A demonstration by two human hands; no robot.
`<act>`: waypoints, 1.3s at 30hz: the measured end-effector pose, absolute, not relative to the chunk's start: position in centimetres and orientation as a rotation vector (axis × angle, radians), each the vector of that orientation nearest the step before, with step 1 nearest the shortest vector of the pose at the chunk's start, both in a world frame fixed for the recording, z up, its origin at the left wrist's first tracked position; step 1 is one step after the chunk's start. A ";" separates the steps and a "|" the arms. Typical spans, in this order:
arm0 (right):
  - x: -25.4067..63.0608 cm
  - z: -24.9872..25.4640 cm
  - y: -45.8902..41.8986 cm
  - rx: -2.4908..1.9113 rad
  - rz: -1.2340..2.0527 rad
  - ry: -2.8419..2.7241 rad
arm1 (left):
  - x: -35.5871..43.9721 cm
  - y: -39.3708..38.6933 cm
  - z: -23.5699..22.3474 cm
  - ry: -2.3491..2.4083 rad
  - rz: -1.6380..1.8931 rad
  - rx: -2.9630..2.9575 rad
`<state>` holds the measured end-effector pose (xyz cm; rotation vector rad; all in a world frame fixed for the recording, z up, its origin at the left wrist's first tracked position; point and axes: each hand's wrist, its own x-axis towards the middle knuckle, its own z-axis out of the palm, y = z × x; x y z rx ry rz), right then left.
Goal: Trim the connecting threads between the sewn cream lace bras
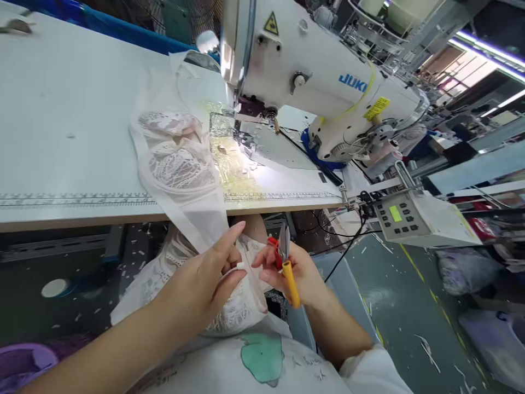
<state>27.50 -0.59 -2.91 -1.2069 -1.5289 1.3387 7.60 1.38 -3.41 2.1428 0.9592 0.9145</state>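
Observation:
My left hand point(205, 276) is closed, with a small white strip end point(240, 266) pinched between thumb and fingers. My right hand point(303, 273) is wrapped around scissors point(291, 282) that have one orange and one red handle, blades pointing up towards the table. The two hands are close together but apart, just below the table edge. A white lace bra point(180, 167) lies on the table, and its band hangs over the edge towards my left hand. More white lace garments point(235, 314) rest in my lap, partly hidden by my hands.
A JUKI sewing machine point(303, 71) stands on the white table point(74, 120), its lamp lighting the needle area. A printed ruler runs along the front edge. At the right is a control box point(422, 216) with cables. Below stands a light blue bin point(344, 290).

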 end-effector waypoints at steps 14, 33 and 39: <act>25.5 -2.7 1.0 -0.895 1.209 -1.449 | 9.1 1.8 -2.4 0.989 0.544 1.563; 29.0 -4.2 0.9 -1.199 1.377 -2.421 | 7.5 4.1 -2.5 0.998 0.351 1.366; 28.8 -4.2 0.8 -1.334 1.261 -2.453 | 7.4 4.4 -2.9 0.984 0.335 1.367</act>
